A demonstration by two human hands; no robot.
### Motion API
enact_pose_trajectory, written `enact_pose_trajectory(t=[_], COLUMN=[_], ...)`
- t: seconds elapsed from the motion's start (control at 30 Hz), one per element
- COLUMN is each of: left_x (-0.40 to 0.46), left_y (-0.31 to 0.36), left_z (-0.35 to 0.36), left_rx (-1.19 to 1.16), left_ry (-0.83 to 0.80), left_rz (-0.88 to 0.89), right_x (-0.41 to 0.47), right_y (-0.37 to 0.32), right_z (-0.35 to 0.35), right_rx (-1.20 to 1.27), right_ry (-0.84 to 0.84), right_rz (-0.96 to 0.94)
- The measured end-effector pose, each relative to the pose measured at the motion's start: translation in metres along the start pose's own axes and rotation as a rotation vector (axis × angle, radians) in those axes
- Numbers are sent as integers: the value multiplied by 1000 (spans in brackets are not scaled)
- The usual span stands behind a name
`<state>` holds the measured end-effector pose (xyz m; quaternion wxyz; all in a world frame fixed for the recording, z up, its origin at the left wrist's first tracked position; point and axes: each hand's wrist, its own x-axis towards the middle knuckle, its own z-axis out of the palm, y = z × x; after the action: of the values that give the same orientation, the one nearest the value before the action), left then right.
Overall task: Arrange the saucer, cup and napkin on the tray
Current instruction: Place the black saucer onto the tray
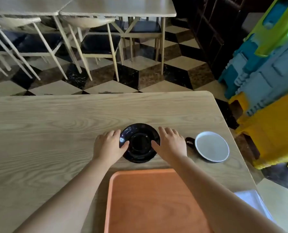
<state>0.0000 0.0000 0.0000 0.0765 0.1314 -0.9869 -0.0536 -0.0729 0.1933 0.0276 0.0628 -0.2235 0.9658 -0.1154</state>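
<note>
A glossy black saucer (140,142) lies on the wooden table just beyond the orange tray (153,202). My left hand (107,147) grips its left rim and my right hand (169,145) grips its right rim, each with the thumb on top. I cannot tell whether the saucer is lifted off the table. To the right stands a cup (212,146), white inside, with its dark handle pointing left towards my right hand. A white napkin (250,199) lies at the table's right edge, partly hidden by my right forearm. Nothing is on the tray.
The wooden table (47,132) ends close to the right of the cup. Beyond its far edge are a chequered floor, chairs and other tables. Colourful plastic crates (265,78) stand stacked at the right.
</note>
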Motion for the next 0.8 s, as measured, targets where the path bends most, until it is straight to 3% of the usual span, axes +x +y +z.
enact_pose_trajectory(t=[0.23,0.37,0.6,0.8], left_x=[10,5,3,-28], left_y=[0,-2,6,-9], left_z=[25,27,22,-5], left_rx=[51,-53,-594,-817], left_ry=[-45,-42,-185,-210], left_rz=[-55,-116,-330,-456], right_x=[13,15,15,-17], right_y=[10,9,2,4], right_z=[34,38,43,23], right_rx=[-62,-14,486,753], right_ry=[-63,-57,-70,-92], right_rz=[63,76,258,292])
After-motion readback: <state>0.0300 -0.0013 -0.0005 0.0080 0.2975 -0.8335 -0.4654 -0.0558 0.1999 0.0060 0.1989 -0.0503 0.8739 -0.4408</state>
